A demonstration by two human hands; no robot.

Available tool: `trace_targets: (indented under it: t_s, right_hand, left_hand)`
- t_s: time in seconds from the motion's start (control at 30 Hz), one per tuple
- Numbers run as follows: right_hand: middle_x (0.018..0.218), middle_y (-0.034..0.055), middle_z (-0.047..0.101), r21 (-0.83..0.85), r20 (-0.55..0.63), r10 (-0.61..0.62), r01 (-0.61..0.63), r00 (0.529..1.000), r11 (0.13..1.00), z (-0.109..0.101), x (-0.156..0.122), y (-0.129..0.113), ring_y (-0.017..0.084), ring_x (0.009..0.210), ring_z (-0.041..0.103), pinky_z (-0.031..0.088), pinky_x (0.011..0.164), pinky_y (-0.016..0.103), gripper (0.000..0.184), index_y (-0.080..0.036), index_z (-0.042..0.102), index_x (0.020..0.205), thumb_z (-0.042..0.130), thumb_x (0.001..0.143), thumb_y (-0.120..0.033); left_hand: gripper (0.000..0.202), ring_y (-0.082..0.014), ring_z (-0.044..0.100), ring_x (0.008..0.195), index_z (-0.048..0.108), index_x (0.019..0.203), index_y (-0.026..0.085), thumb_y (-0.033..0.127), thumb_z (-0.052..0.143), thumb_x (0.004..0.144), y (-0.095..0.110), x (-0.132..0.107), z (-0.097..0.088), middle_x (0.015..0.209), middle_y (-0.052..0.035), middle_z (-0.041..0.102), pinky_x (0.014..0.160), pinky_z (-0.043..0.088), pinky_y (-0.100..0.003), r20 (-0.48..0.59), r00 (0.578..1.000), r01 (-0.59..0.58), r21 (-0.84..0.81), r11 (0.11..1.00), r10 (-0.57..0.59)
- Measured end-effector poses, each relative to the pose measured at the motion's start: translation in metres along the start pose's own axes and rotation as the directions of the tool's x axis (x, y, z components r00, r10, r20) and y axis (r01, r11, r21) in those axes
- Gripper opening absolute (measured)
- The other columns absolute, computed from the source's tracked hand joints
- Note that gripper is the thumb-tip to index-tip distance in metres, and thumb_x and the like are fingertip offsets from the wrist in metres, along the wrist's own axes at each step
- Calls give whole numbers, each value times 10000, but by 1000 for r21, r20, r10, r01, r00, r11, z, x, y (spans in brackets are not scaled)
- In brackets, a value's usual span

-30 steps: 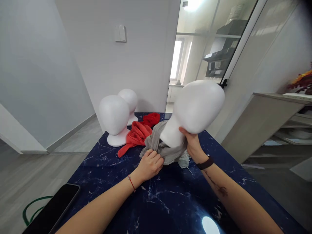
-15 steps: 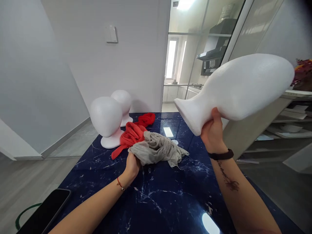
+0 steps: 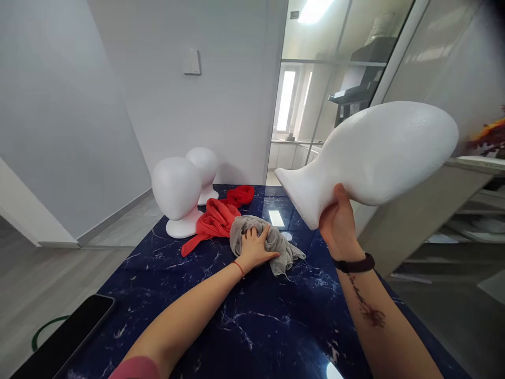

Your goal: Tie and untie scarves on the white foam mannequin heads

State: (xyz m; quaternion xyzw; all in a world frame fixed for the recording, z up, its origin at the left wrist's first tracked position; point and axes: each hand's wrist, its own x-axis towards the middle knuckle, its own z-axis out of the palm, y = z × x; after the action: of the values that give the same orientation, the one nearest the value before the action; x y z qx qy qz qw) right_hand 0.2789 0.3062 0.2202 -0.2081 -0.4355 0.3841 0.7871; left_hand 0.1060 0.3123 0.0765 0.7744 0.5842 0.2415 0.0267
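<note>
My right hand grips a white foam mannequin head by its neck. The head is tilted in the air, its flared base toward the lower left. My left hand lies on top of a crumpled grey scarf, fingers spread over the cloth. The scarf rests on the table against a bunched red scarf, whose tail points to the front left. Two more white mannequin heads stand upright behind: a nearer one and a farther one, partly hidden.
The dark blue marbled table spans the front. A second red cloth bundle lies near the wall. A black phone sits at the left table edge. Shelves stand to the right, and a glass partition is at the back.
My left hand has moved right, from the grey scarf's left edge onto its top, and its fingers have spread. The scarf is more bunched. The held head appears slightly lower and further left.
</note>
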Motion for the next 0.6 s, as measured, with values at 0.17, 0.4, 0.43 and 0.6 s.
trace_targets:
  t_s: [0.17, 0.4, 0.43, 0.6]
  right_hand:
    - [1156, 23, 589, -24, 47, 4, -3, 999, 1000, 1, -1, 1, 182, 1148, 508, 408, 1029, 364, 421, -223, 574, 1123, 623, 761, -433]
    - [1147, 6, 602, 76, 48, 48, -52, 998, 996, 0, -1, 2, 147, 1112, 529, 399, 1042, 325, 364, -227, 593, 1078, 641, 761, -400]
    - [1154, 0, 599, 96, 50, 47, -52, 998, 994, 1, -1, 2, 140, 1105, 532, 396, 1046, 314, 355, -233, 594, 1078, 644, 763, -390]
    - [1199, 4, 575, 128, 68, 74, -83, 995, 988, 12, -14, 6, 129, 1100, 529, 378, 1048, 298, 344, -221, 590, 1091, 645, 770, -333]
  left_hand:
    - [245, -291, 510, 977, 591, 987, 165, 243, 580, 754, 26, -13, -1, 1037, -133, 541, 797, 439, -415, 19, 989, -146, 128, 981, 144]
    - [456, -244, 559, 932, 514, 1094, 207, 161, 581, 645, -13, -104, -49, 1039, -91, 572, 799, 476, -352, 169, 967, -187, -34, 982, 190]
    - [515, -244, 557, 971, 488, 1151, 189, 138, 562, 644, -30, -108, -57, 1077, -102, 573, 837, 468, -355, 145, 982, -114, -33, 993, 118]
    - [282, -291, 556, 965, 587, 979, 82, 202, 503, 738, -88, -84, -74, 991, -162, 582, 847, 443, -440, -89, 965, 258, 129, 957, -248]
